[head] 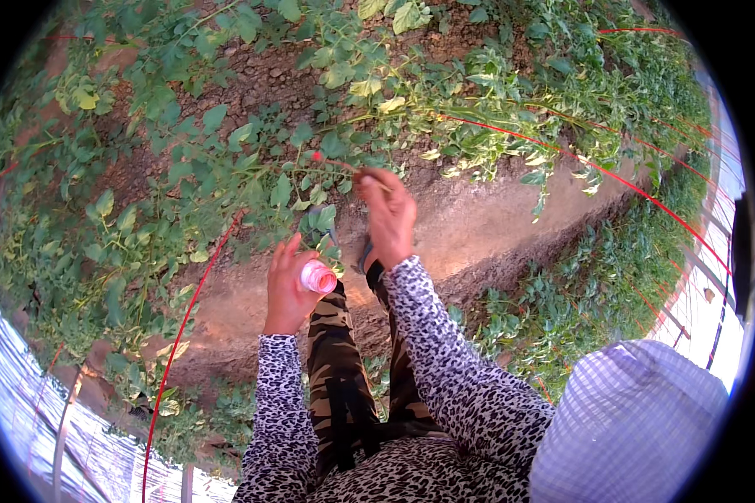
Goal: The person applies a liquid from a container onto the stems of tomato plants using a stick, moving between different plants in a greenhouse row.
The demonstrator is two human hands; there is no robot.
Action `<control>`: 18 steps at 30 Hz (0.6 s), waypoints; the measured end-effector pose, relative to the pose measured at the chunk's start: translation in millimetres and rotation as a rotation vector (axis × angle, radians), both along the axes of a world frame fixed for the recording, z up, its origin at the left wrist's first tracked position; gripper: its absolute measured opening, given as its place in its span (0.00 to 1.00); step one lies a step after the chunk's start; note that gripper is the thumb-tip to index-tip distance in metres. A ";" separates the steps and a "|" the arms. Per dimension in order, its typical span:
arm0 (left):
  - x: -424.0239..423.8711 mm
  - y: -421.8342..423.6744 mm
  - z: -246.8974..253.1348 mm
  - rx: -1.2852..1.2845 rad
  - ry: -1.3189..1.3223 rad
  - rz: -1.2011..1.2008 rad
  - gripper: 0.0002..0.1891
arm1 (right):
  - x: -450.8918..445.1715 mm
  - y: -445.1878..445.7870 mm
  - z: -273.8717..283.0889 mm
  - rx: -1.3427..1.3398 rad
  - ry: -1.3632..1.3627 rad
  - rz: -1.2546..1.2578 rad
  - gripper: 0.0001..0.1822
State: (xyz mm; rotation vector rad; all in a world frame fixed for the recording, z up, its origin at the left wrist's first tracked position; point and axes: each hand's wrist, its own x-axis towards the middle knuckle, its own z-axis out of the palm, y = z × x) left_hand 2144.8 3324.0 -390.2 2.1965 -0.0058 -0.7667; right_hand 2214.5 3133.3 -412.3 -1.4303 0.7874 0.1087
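My left hand (287, 286) is closed around a small open-mouthed bottle (318, 277) with pinkish-red contents, its mouth facing up. Between the thumb and fingers of my right hand (387, 210) is a thin stick (340, 165). The stick's red tip (317, 156) points left among the leaves of a tomato-like plant (281, 190). Whether the tip touches a stem, I cannot tell. A leafy shoot (322, 220) stands just above the bottle, partly beside my left fingers.
Red strings (642, 192) run through the plant rows on the right, and another red string (185, 320) rises at the left. A bare soil path (472, 220) passes around my feet. Metal posts (61, 434) stand near the translucent sheeting at lower left.
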 end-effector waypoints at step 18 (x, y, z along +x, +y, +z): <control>19.1 -11.4 14.0 0.053 -0.042 -0.094 0.27 | -11.8 -121.7 -44.5 -0.641 0.020 -0.097 0.17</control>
